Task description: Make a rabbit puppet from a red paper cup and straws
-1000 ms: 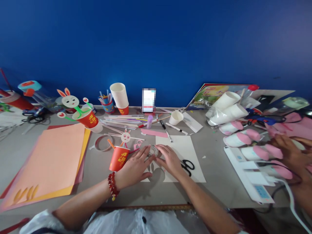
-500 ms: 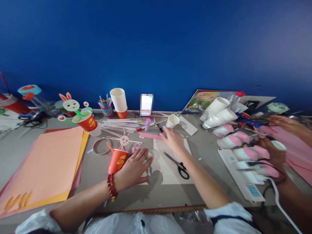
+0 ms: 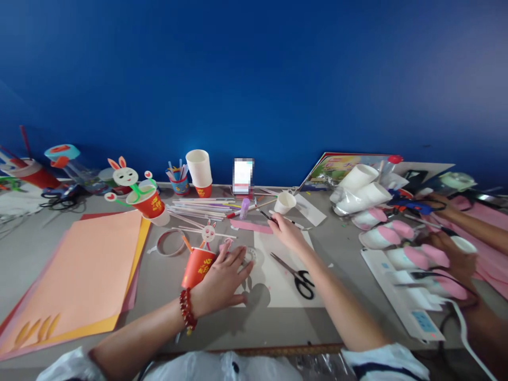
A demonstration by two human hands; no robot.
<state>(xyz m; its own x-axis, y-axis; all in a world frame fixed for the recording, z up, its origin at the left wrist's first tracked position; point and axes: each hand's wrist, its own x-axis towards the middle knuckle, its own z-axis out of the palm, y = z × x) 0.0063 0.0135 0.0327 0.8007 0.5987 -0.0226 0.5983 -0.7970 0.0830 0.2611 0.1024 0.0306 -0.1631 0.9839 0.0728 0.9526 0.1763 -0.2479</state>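
Observation:
My left hand (image 3: 224,275), a red bead bracelet at its wrist, lies with fingers spread beside a red paper cup (image 3: 194,267) that has a small rabbit face (image 3: 208,233) standing over its rim. Its fingertips reach small pink pieces (image 3: 226,244), partly covered, and a clear round disc (image 3: 250,255). Farther out, my right hand (image 3: 288,232) has its fingers closed on the end of a black pen (image 3: 267,216). Under that hand runs a pink paper strip (image 3: 250,226). Black-handled scissors (image 3: 304,283) lie half open on a white sheet (image 3: 273,291), below my right forearm.
Coloured paper (image 3: 87,270) is stacked left, near a tape roll (image 3: 170,242) and a larger rabbit cup (image 3: 148,203). Straws (image 3: 206,206), stacked cups (image 3: 199,169) and a phone (image 3: 243,175) stand behind. A power strip (image 3: 400,296) and another person's hands (image 3: 452,254) are on the right.
My right hand has closed from flat, spread fingers onto the black pen. My left hand stays spread beside the red cup. The view has shifted slightly.

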